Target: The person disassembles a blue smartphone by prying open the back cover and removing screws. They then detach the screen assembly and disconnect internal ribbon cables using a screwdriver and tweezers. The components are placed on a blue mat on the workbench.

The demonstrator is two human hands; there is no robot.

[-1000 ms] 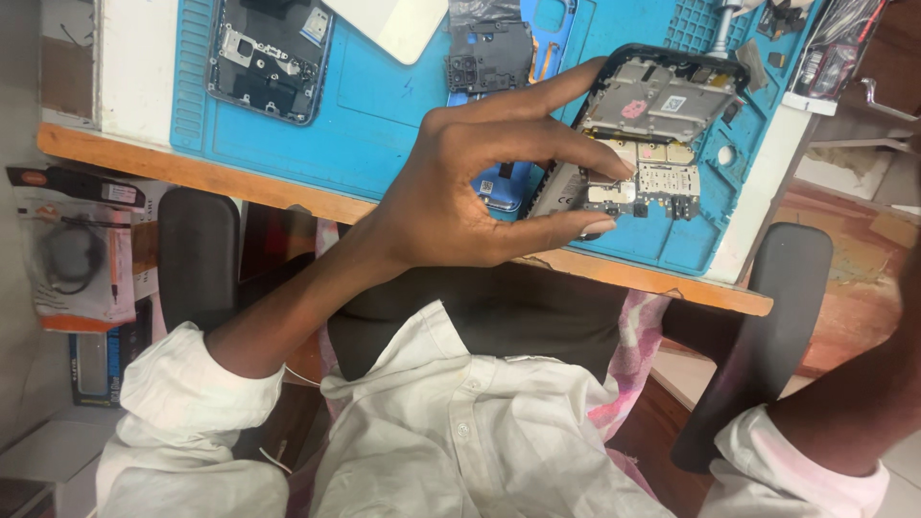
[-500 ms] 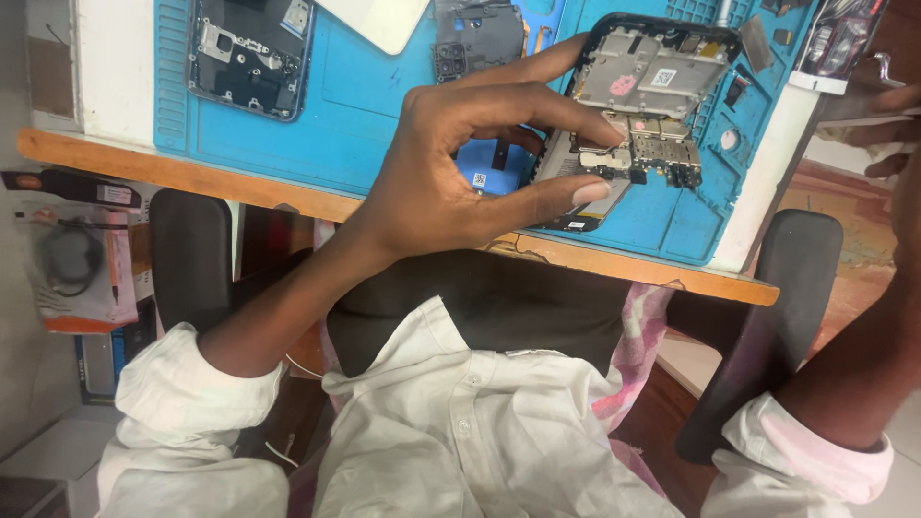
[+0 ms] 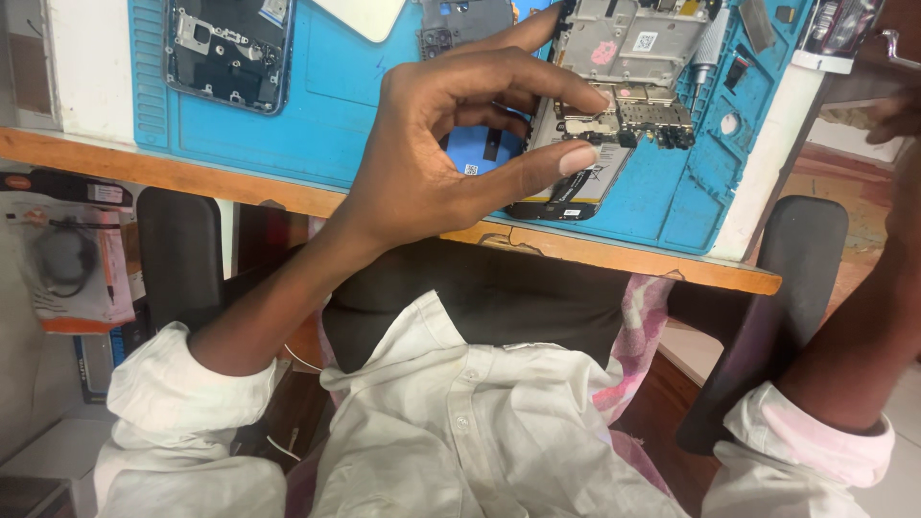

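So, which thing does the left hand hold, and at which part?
The left hand pinches the opened phone by its two long sides, thumb and forefinger near the small circuit board. The right hand is blurred.

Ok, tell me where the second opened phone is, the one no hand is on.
In the head view the spare opened phone lies at upper left on the blue mat, left of the left hand, which pinches the other opened phone.
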